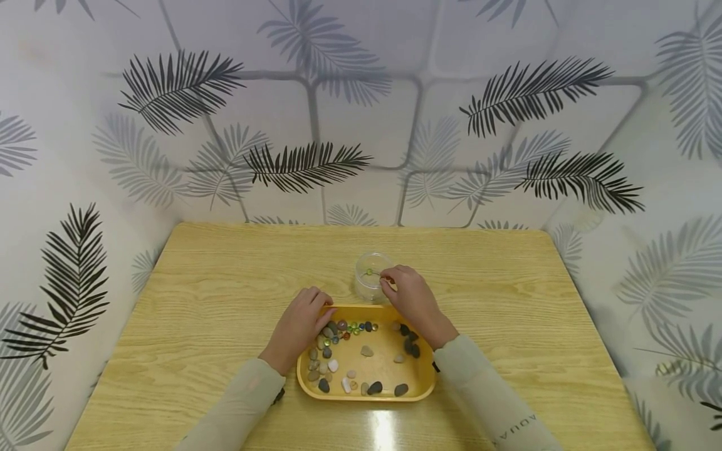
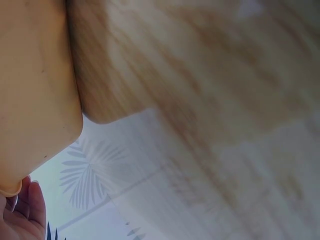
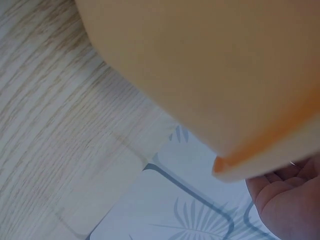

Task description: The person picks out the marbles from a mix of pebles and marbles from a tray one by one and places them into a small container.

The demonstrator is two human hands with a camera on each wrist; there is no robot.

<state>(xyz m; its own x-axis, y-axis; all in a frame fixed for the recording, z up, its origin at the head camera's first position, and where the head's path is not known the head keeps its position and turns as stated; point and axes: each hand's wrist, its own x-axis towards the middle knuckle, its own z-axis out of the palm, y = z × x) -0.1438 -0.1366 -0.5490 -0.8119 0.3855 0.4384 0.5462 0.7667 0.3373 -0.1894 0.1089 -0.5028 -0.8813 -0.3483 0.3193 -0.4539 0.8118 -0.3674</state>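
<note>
A yellow tray (image 1: 389, 369) holds stones and small glass marbles (image 1: 354, 327). My left hand (image 1: 299, 322) grips its far left rim, with the thumb on the inner side and the fingers over the edge. In the left wrist view, fingers (image 2: 30, 210) show by the tray's rim. Just beyond the tray stands a clear plastic cup (image 1: 361, 287) with a greenish marble (image 1: 369, 272) in it. My right hand (image 1: 414, 300) reaches across the tray's far right corner, its bent fingertips at the cup's right side. Whether they pinch anything is hidden.
Dark stones (image 1: 410, 344) lie along the tray's right side, and pale and dark ones (image 1: 333, 364) along its left and near sides. The wood-grain table (image 1: 225, 269) ends at a wall (image 1: 361, 113) with a leaf pattern, and similar walls rise left and right.
</note>
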